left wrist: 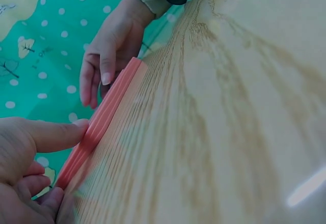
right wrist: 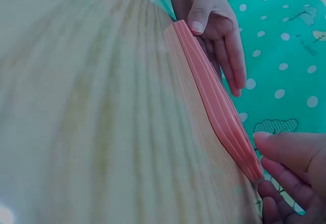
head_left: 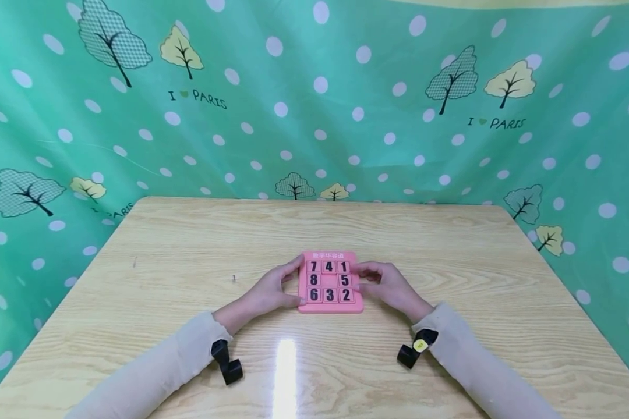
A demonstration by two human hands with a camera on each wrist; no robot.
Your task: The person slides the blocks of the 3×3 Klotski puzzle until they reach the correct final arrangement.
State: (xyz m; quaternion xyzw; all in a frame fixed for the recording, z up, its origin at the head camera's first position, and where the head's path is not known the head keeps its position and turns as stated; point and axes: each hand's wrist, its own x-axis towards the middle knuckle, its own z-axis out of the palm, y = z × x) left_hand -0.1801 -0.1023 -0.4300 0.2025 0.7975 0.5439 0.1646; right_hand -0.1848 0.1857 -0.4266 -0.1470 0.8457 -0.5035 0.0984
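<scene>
Inspector: List the nearest items first.

Technician: Behind the hands: two pale beige fabric sleeves (head_left: 154,364), each with a black wrist-worn camera (head_left: 228,364). The left hand (head_left: 272,287) holds the left edge of the pink, flat, plastic-looking number board (head_left: 331,309), thumb at its near corner, fingers toward its far corner. The right hand (head_left: 393,286) is at the opposite edge, fingers bent, thumb and forefinger narrowly apart; whether it grips, I cannot tell.

Inspector: Board position?

Technician: Between both hands. Its pink recess (head_left: 329,280) separates tile 8 (head_left: 313,280) from tile 5 (head_left: 345,280), the latter just beside the right thumb.

Inspector: Possible faults?

Technician: My assessment: unequal hand pressure could skid or rotate the board. A tile pushed askew could bind. A stray right thumb could displace tile 5 unintentionally.

Inspector: Beyond the fingertips?

Technician: The light wood-grain tabletop (head_left: 199,244), then a green, white-dotted fabric curtain (head_left: 299,58) printed with trees.
</scene>
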